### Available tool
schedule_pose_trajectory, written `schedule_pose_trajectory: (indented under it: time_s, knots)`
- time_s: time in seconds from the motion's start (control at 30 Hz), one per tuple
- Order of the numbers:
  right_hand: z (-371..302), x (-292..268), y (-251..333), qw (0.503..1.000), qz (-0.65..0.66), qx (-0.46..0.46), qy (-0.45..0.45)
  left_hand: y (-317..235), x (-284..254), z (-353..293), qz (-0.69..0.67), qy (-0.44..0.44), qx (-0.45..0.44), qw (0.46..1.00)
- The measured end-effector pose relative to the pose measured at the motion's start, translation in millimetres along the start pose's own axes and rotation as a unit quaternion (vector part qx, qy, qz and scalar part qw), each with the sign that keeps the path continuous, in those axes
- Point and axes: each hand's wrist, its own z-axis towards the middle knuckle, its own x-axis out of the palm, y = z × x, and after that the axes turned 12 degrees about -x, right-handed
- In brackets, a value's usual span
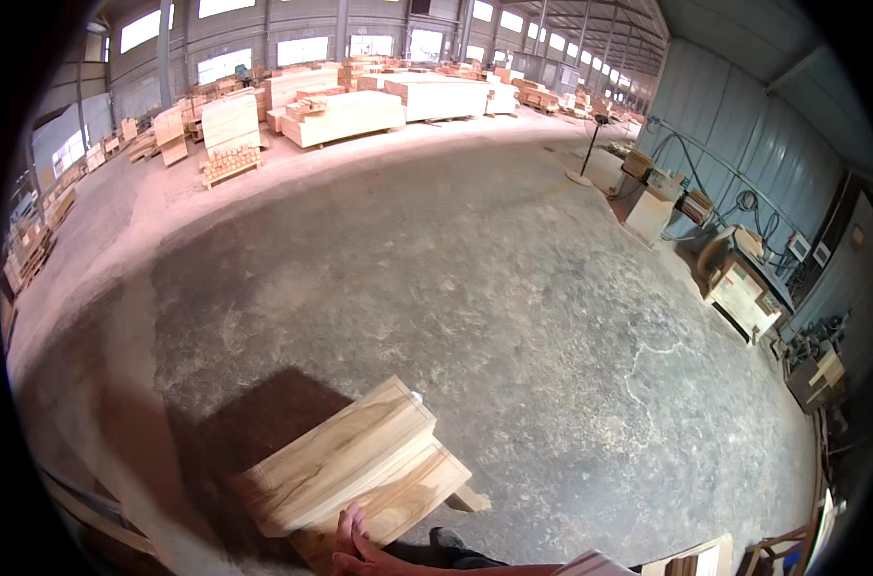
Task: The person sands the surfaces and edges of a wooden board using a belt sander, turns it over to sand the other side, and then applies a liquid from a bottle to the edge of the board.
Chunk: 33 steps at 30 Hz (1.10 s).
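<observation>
Stacked wooden panels (340,451) with a pale, streaked grain stand at the lower middle, stepped so that one board sits higher than the other. A short wooden piece (470,499) sticks out beneath the right end. My right hand (353,545) is at the near edge of the lower board (412,494), its forearm coming in from the right along the lower rim. Its fingers look stretched out against the wood, and I make out nothing held in them. My left hand is not in view. A dark shoe (446,540) shows beside the boards.
Grey concrete floor (513,317) stretches ahead. Large timber stacks (436,98) line the far side. At the right stand a machine (743,288), a bin with offcuts (815,379) and a thin pole stand (590,149). Wooden frames (695,559) are at the lower right.
</observation>
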Motion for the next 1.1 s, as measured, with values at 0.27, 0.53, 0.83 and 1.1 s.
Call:
schedule_pose_trajectory:
  time_s: [0.27,0.53,0.83,1.1]
  knots:
    - [13.3,39.5,15.9,0.999,0.015,0.036,0.025,16.2,-47.4,5.0,-0.046,0.061,0.069,0.995]
    - [7.1,26.9,66.5,0.99,-0.092,-0.102,0.015,30.1,-33.2,-14.3,-0.093,0.057,0.204,0.973]
    - [-3.2,7.2,31.2,0.943,-0.114,-0.291,0.112,50.5,-17.9,-41.8,-0.302,0.088,0.179,0.932]
    - [-22.3,-41.2,-6.7,0.885,-0.144,-0.32,0.305,95.2,3.5,-83.2,-0.36,0.049,0.076,0.929]
